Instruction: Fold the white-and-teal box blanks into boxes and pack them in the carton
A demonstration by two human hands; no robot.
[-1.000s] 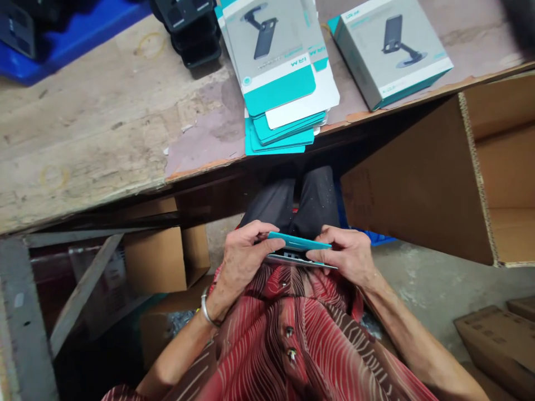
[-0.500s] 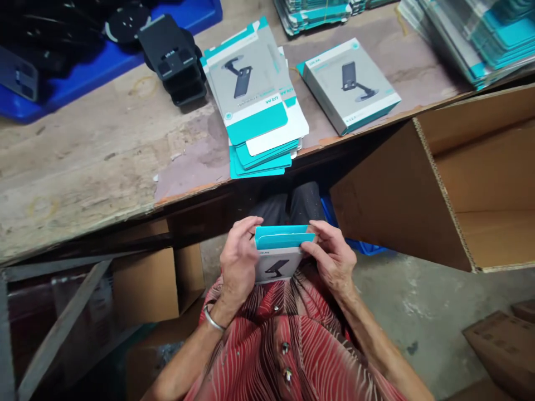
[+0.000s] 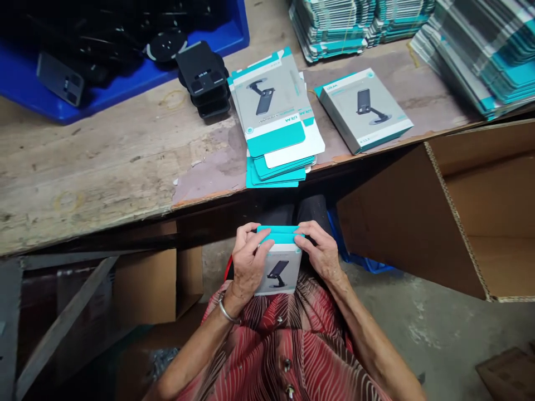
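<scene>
A small white and teal product box (image 3: pixel 283 268) with a picture of a phone stand is held upright over my lap, its teal end toward the bench. My left hand (image 3: pixel 249 259) grips its left side, with thumb and fingers at the teal end flap. On the opposite side my right hand (image 3: pixel 321 253) pinches the top right corner of the same flap. Beyond my hands, a stack of flattened cartons (image 3: pixel 271 111) overhangs the bench edge. To the right of that stack lies a formed box (image 3: pixel 368 108) with the same print.
A blue bin (image 3: pixel 234 33) of black parts stands at the back left, beside stacked black phone stands (image 3: pixel 203 78). Bundles of flat cartons (image 3: pixel 334 28) sit at the rear of the wooden bench (image 3: pixel 104 167). A large open cardboard box (image 3: pixel 397 217) is at the right.
The view has shifted, so the bench items appear lower and farther right. My left fingers have come over onto the teal flap, and more of the box front shows.
</scene>
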